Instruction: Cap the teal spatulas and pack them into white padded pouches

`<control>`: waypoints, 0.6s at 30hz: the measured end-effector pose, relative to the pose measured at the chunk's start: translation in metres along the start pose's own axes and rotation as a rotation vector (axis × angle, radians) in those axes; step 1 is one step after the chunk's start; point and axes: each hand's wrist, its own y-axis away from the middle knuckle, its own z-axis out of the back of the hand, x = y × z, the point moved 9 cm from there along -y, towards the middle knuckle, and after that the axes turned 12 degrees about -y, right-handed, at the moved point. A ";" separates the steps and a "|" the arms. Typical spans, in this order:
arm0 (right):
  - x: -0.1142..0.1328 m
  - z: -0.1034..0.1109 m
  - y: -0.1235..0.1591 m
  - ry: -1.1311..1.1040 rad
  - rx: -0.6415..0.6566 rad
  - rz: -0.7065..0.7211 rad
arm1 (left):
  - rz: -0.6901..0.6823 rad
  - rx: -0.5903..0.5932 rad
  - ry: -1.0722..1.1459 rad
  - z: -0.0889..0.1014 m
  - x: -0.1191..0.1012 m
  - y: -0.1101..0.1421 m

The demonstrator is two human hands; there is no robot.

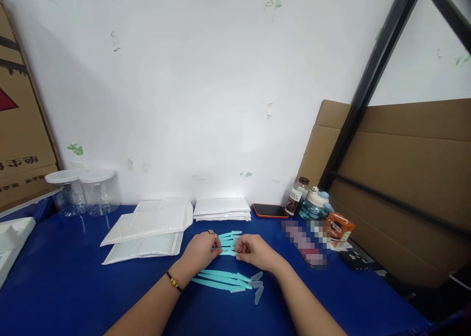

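Your left hand is curled narrow at the left ends of the upper teal sticks on the table, your right hand likewise at their right ends; cannot tell if either grips. Lower sticks lie nearer you, clear caps beside their right ends.

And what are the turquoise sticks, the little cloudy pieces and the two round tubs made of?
The turquoise sticks look like hard plastic, smooth and evenly coloured. The little cloudy pieces seem to be thin, frosted plastic, since they're only half see-through. The round tubs are probably clear, glossy plastic, because you can see through them, but they could be glass.
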 end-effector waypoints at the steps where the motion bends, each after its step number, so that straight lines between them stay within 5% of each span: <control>1: 0.001 0.005 0.003 0.011 0.005 0.009 | 0.000 -0.025 0.010 0.005 0.000 0.001; 8: -0.011 0.007 0.027 0.063 0.352 -0.104 | -0.145 0.246 0.121 -0.006 -0.014 0.016; 15: -0.030 0.026 0.010 0.100 0.057 -0.118 | -0.068 0.083 -0.027 0.001 -0.001 0.008; 18: -0.037 0.029 0.009 0.070 0.027 -0.139 | -0.074 0.092 -0.038 0.000 -0.001 0.009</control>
